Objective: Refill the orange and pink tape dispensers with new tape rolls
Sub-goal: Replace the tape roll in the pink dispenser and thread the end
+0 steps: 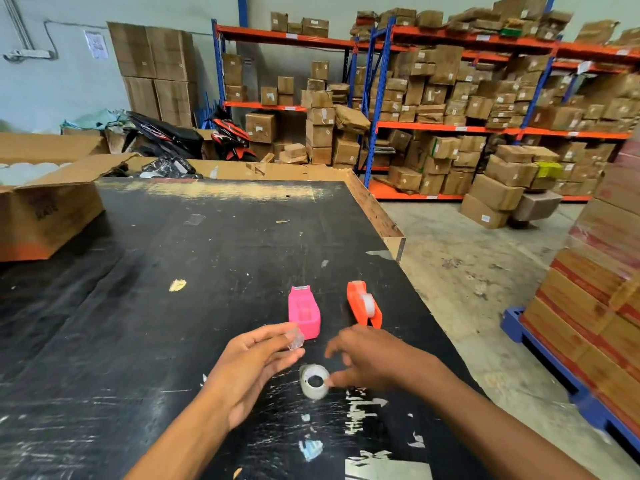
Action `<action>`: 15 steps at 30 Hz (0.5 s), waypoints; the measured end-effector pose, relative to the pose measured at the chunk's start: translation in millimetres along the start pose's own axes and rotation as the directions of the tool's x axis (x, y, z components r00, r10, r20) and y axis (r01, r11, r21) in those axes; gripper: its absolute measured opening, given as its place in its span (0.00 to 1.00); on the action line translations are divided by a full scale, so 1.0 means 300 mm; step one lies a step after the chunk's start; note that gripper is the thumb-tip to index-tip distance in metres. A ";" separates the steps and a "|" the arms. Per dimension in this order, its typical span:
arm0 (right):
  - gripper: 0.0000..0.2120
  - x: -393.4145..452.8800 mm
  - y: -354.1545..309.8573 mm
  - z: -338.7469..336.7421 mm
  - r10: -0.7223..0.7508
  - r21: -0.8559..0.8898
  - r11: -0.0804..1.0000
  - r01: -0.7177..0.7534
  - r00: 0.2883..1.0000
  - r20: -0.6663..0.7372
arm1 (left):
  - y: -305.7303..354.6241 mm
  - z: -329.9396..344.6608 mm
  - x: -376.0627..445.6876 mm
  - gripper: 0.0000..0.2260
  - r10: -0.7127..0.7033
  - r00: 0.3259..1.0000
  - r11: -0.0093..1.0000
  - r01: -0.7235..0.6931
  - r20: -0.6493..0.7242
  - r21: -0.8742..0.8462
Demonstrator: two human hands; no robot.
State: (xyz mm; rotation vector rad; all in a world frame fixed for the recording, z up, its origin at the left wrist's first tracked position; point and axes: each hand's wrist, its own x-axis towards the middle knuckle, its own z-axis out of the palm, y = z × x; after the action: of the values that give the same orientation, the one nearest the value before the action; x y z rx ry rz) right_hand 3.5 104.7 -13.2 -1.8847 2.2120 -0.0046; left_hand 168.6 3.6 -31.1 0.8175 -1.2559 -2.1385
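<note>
The pink dispenser (303,312) lies on the black table (173,306) with its roll bay open and bare. To its right lies the orange dispenser (363,304) with a clear tape roll seated in it. A loose clear tape roll (314,381) rests on the table below them, between my hands. My left hand (254,367) pinches a small clear plastic piece (295,339) at its fingertips, just below the pink dispenser. My right hand (369,362) hovers with spread, blurred fingers right beside the loose roll; whether it touches the roll is unclear.
An open cardboard box (45,216) sits at the table's left. The table's right edge (426,299) drops to a concrete floor. A pallet of stacked cartons (595,299) stands at the right. Shelves of boxes fill the background.
</note>
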 end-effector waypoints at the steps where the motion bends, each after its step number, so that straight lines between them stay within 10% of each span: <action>1: 0.23 0.017 -0.022 0.010 -0.010 0.009 1.000 0.011 0.999 -0.033 | 0.002 -0.006 -0.004 0.08 0.001 1.000 1.000 -0.001 -0.014 0.003; 8: 0.16 0.085 -0.084 0.071 0.013 0.221 0.975 0.016 0.992 -0.129 | 0.007 -0.049 -0.031 0.05 0.059 0.994 0.998 -0.059 -0.091 0.006; 12: 0.24 0.057 -0.063 0.023 0.162 0.851 0.520 0.072 0.970 -0.181 | 0.015 -0.057 -0.038 0.08 0.119 0.989 0.993 -0.118 -0.090 0.023; 15: 0.23 0.038 -0.071 0.011 0.096 0.912 0.380 0.155 0.974 -0.206 | 0.016 -0.039 -0.044 0.08 0.171 0.983 0.982 -0.164 -0.068 0.099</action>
State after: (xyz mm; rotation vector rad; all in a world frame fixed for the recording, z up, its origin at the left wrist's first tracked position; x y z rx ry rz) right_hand 23.3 90.5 -15.2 -1.2262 1.5982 -1.2749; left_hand 186.7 4.0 -28.2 0.7944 -1.3428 -1.9110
